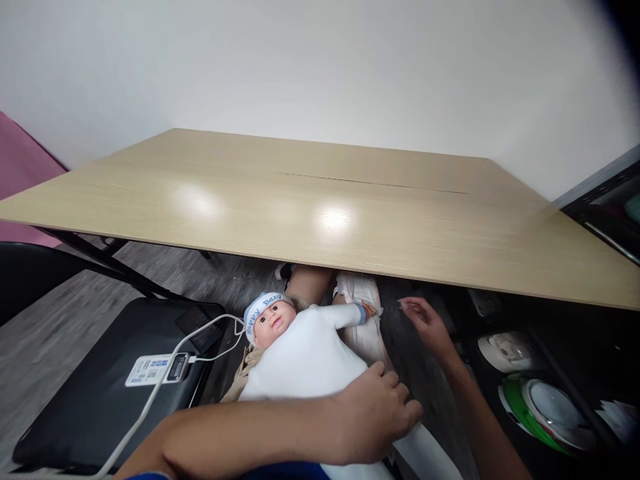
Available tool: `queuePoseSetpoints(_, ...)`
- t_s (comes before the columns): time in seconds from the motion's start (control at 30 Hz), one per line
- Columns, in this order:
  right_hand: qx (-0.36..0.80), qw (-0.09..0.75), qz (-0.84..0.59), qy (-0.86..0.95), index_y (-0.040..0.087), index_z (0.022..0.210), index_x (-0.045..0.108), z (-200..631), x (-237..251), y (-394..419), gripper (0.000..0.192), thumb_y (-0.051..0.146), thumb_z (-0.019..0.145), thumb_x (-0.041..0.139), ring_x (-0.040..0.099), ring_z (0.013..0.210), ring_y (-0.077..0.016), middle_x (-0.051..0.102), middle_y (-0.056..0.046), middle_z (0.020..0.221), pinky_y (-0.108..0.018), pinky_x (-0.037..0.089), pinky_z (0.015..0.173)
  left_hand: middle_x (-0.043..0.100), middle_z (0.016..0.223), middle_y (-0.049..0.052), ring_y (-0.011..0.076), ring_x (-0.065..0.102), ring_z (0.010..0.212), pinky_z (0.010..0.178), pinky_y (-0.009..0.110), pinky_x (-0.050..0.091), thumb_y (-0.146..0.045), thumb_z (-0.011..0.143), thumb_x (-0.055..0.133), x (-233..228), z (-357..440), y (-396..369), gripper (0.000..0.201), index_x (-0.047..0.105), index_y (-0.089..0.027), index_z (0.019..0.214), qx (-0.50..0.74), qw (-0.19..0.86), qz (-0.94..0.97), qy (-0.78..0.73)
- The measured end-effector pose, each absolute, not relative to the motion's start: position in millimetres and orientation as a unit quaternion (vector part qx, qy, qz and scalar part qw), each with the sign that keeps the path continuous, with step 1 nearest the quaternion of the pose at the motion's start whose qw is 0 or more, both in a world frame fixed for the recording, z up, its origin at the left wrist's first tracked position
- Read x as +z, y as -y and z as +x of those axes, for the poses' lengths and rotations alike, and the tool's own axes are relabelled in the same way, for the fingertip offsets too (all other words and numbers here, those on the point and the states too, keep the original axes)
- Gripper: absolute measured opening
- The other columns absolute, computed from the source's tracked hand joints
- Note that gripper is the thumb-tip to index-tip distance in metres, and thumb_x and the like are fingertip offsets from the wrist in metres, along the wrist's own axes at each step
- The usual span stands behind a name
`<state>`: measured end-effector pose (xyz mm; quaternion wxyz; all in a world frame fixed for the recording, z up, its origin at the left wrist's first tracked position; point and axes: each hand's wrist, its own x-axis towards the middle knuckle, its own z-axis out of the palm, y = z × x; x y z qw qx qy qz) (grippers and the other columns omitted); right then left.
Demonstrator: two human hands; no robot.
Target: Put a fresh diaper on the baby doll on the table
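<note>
— White cloth covers nearly all of the baby doll [300, 353], which lies face up across the person's lap, just below the near edge of the wooden table [320, 200].

— How is it held?

— The left hand [375, 420] lies across the doll's lower body, fingers spread wide and flat on it, and the forearm runs along its side. That looks like a steadying hold, to keep it from sliding off the knees.

— And the right hand?

— The right hand [425, 323] is out past the doll under the table edge, fingers loosely open and holding nothing. It is near the doll's outstretched arm and the white diaper [357, 290] beside it, but touches neither.

— What does the doll look like?

— Round plastic face, eyes open, a white and blue cap [263, 310] with lettering, a blue cuff at the wrist.

— Anything else around?

— 1 black chair [100, 393] on the left carries a power bank [155, 370] with a white cable [200, 333]. On the right, a dark shelf holds a green-rimmed lid [545, 410].
</note>
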<state>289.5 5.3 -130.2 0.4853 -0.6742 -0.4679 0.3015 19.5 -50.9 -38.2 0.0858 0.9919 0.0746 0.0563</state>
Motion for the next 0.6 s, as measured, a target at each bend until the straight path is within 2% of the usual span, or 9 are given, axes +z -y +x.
queuePoseSetpoints(0.1, 0.287, 0.357, -0.586, 0.669, 0.026, 0.135, 0.075, 260.7, -93.8, -9.4, 0.047, 0.055, 0.098, 0.077, 0.066, 0.129, -0.0306, 0.073, -0.011, 0.137, -0.049, 0.051, 0.115, 0.069, 0.090, 0.005, 0.0248, 0.064, 0.088, 0.080, 0.042, 0.044, -0.028, 0.090, 0.080, -37.2, 19.6, 51.9, 0.024, 0.067, -0.016, 0.107, 0.067, 0.077, 0.992, -0.076)
queuePoseSetpoints(0.2, 0.270, 0.251, -0.471, 0.801, 0.030, 0.155, 0.062, 219.9, -67.1, -17.4, 0.059, 0.044, 0.100, 0.079, 0.055, 0.146, -0.0298, 0.063, -0.009, 0.156, -0.047, 0.043, 0.126, 0.070, 0.090, 0.006, 0.0252, 0.064, 0.087, 0.079, 0.041, 0.045, -0.028, 0.088, 0.082, -38.1, 18.8, 53.1, 0.027, 0.068, -0.015, 0.107, 0.074, 0.070, 0.992, -0.074)
queuePoseSetpoints(0.27, 0.261, 0.193, -0.444, 0.835, 0.029, 0.159, 0.057, 190.5, -60.3, -26.5, 0.065, 0.038, 0.099, 0.080, 0.053, 0.148, -0.0292, 0.062, -0.008, 0.159, -0.045, 0.040, 0.128, 0.070, 0.090, 0.005, 0.0244, 0.063, 0.085, 0.079, 0.041, 0.045, -0.028, 0.088, 0.082, -40.2, 17.8, 54.3, 0.026, 0.069, -0.015, 0.107, 0.077, 0.065, 0.992, -0.072)
queuePoseSetpoints(0.33, 0.228, 0.138, -0.455, 0.849, 0.024, 0.149, 0.063, 162.7, -59.6, -37.2, 0.052, 0.027, 0.098, 0.075, 0.061, 0.136, -0.0288, 0.070, -0.009, 0.145, -0.043, 0.043, 0.120, 0.069, 0.090, 0.005, 0.0238, 0.062, 0.083, 0.078, 0.040, 0.044, -0.027, 0.090, 0.081, -43.6, 17.0, 56.2, 0.022, 0.068, -0.016, 0.105, 0.080, 0.060, 0.992, -0.072)
queuePoseSetpoints(0.43, 0.191, 0.091, -0.468, 0.858, 0.019, 0.114, 0.068, 131.4, -58.8, -48.9, 0.020, 0.013, 0.097, 0.061, 0.068, 0.104, -0.0260, 0.076, -0.008, 0.111, -0.039, 0.046, 0.100, 0.068, 0.085, 0.004, 0.0232, 0.060, 0.079, 0.076, 0.039, 0.044, -0.026, 0.093, 0.079, -48.6, 17.3, 61.2, 0.016, 0.067, -0.017, 0.099, 0.084, 0.037, 0.992, -0.083)
queuePoseSetpoints(0.5, 0.182, 0.096, -0.474, 0.856, 0.020, 0.104, 0.064, 120.7, -54.7, -49.5, 0.014, 0.011, 0.097, 0.055, 0.067, 0.094, -0.0246, 0.075, -0.007, 0.102, -0.037, 0.044, 0.090, 0.067, 0.082, 0.004, 0.0229, 0.060, 0.077, 0.075, 0.039, 0.043, -0.025, 0.098, 0.075, -48.7, 18.8, 65.9, 0.012, 0.067, -0.017, 0.095, 0.093, 0.021, 0.990, -0.101)
queuePoseSetpoints(0.6, 0.168, 0.119, -0.491, 0.847, 0.021, 0.102, 0.061, 118.1, -45.6, -38.3, 0.016, 0.009, 0.094, 0.055, 0.066, 0.095, -0.0247, 0.074, -0.007, 0.102, -0.037, 0.042, 0.087, 0.065, 0.076, 0.004, 0.0221, 0.059, 0.071, 0.067, 0.038, 0.042, -0.030, 0.105, 0.069, -37.9, 18.8, 72.3, 0.020, 0.069, -0.018, 0.090, 0.111, 0.025, 0.988, -0.103)
